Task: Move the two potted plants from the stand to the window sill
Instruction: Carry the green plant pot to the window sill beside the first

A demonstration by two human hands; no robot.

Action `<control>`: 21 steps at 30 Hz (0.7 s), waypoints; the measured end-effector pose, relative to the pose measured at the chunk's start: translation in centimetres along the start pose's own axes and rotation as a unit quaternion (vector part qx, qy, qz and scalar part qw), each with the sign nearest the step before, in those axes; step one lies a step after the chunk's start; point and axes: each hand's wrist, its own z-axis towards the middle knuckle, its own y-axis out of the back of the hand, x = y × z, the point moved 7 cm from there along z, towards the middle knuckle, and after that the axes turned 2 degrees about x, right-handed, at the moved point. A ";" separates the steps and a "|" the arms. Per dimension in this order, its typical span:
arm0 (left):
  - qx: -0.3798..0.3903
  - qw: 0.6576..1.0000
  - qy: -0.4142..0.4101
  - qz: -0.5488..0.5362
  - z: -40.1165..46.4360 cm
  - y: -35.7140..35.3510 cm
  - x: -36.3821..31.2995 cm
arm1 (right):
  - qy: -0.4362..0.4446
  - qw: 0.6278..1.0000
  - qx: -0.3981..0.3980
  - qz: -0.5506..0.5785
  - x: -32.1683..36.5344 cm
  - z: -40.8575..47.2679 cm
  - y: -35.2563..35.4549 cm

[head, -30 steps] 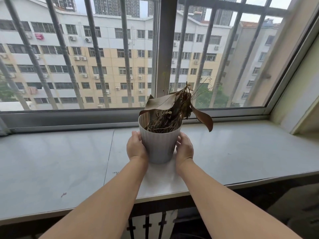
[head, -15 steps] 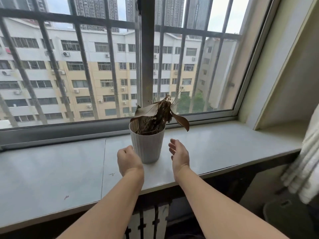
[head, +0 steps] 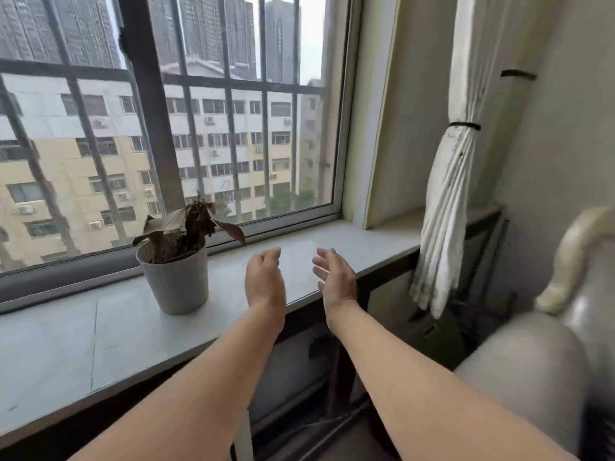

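A white ribbed pot with a withered brown-leaved plant (head: 174, 279) stands upright on the pale window sill (head: 66, 341), left of centre. Both my hands hover over the sill to the right of the pot, apart from it. My left hand (head: 264, 277) is loosely curled with nothing in it. My right hand (head: 334, 277) has its fingers spread, palm turned to the left, and is empty. No second potted plant and no stand are in view.
A barred window (head: 229, 128) rises behind the sill. A tied white curtain (head: 446, 211) hangs at the right end. A grey rounded object with a cream handle (head: 565, 327) sits blurred at the right edge. Dark clutter lies below the sill.
Both hands let go of the pot, left it standing on the sill and moved off to its right. The view has swung to the right.
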 end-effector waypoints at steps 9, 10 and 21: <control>0.152 0.987 0.050 0.001 -14.7 -16.3 4.9 | 0.033 0.987 -0.157 -0.015 4.5 -7.0 21.9; 0.168 0.985 0.046 0.003 -16.0 -17.5 5.2 | 0.035 0.985 -0.168 -0.018 4.8 -7.7 23.6; 0.341 0.934 0.109 0.004 -33.1 -32.4 10.0 | 0.059 0.941 -0.332 -0.037 9.1 -18.4 44.4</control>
